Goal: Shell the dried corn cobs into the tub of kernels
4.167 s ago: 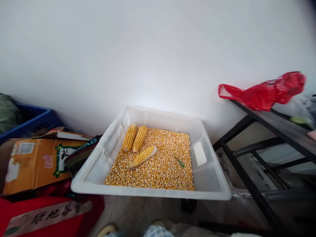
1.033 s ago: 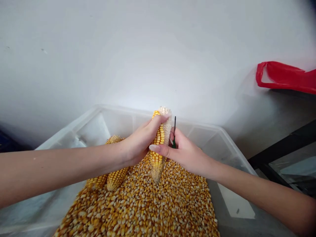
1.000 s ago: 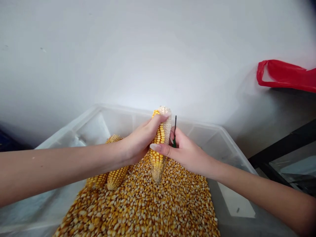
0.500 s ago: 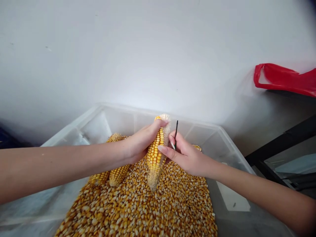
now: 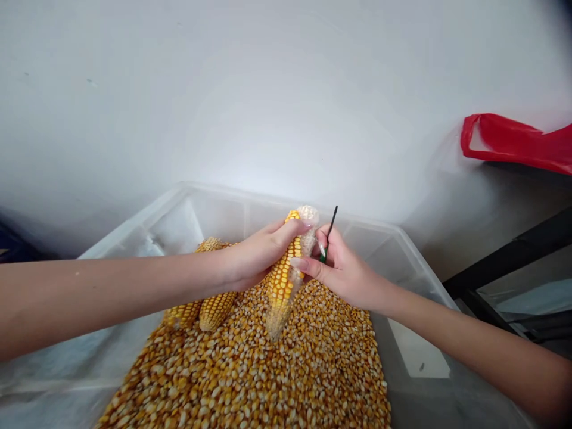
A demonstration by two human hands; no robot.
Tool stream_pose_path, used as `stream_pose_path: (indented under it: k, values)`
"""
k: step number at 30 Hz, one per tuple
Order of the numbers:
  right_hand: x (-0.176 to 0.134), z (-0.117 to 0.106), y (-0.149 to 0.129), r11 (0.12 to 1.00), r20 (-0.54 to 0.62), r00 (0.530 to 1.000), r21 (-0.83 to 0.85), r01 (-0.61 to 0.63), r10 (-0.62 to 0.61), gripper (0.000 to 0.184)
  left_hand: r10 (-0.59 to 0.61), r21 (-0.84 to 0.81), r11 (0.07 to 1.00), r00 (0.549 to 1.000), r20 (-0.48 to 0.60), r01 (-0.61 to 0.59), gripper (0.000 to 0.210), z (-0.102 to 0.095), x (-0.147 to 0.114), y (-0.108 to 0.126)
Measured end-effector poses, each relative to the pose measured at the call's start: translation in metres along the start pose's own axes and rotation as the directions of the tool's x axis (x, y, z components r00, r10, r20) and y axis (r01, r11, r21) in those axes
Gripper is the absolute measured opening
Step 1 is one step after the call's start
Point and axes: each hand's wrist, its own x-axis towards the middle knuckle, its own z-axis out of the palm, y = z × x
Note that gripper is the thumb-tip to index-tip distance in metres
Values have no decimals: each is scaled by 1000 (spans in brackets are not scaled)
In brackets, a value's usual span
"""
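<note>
My left hand (image 5: 272, 247) is closed round an ear of corn (image 5: 283, 286), its thumb across the top end. The ear tilts over the bin, its lower tip just above the loose kernels (image 5: 250, 375). Yellow rows cover its left side, while the right side is a bare, pale cob. My right hand (image 5: 342, 268) grips a small screwdriver (image 5: 332, 225) with a thin dark shaft pointing up; only a bit of its green handle shows. The right thumb presses on the kernels beside the bared strip. More ears (image 5: 217, 310) lie partly hidden beneath my left forearm.
A translucent plastic bin (image 5: 402, 244) surrounds the kernels, with a white wall (image 5: 286, 107) behind it. On the right, a red plastic bag (image 5: 513, 140) hangs over a dark frame (image 5: 513, 256). A pale rectangular patch (image 5: 417, 351) shows inside the bin.
Both hands and the ear have shifted slightly right. The screwdriver's shaft leans further to the right, and my right thumb remains on the ear.
</note>
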Motion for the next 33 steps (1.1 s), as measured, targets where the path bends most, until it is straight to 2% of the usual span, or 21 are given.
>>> stream_pose_path:
  k: [4,9,15,18,22,24,28,30,33]
  values:
    - [0,0,-3,1000,66,998,14,-12,11,38,-17,8,1000,1000,-6,17,34,0,0,1]
    - [3,3,-6,995,-8,996,-50,-87,87,49,62,64,996,997,-52,-58,34,-1,2,-1]
    - [1,-1,-10,999,20,999,-16,-50,51,41,2,32,999,1000,29,-3,39,-2,1,-2]
    - [2,1,-8,999,-59,997,31,-40,42,40,16,-15,1000,998,63,-15,41,0,-1,3]
    - [6,2,-6,992,-204,978,124,-18,43,39,-25,-97,994,975,219,48,50,2,-4,12]
    - [8,0,-9,985,-268,963,170,8,39,39,17,-110,994,967,255,12,55,2,-5,14]
    - [11,-3,-12,977,-339,939,214,12,63,41,125,28,991,967,221,-135,86,2,-5,9]
    - [11,-4,-10,976,-323,945,215,23,49,41,142,118,979,968,207,-169,89,2,-5,3]
    - [11,-3,-5,981,-306,952,193,29,32,42,114,173,973,968,225,-155,86,-1,-4,-5]
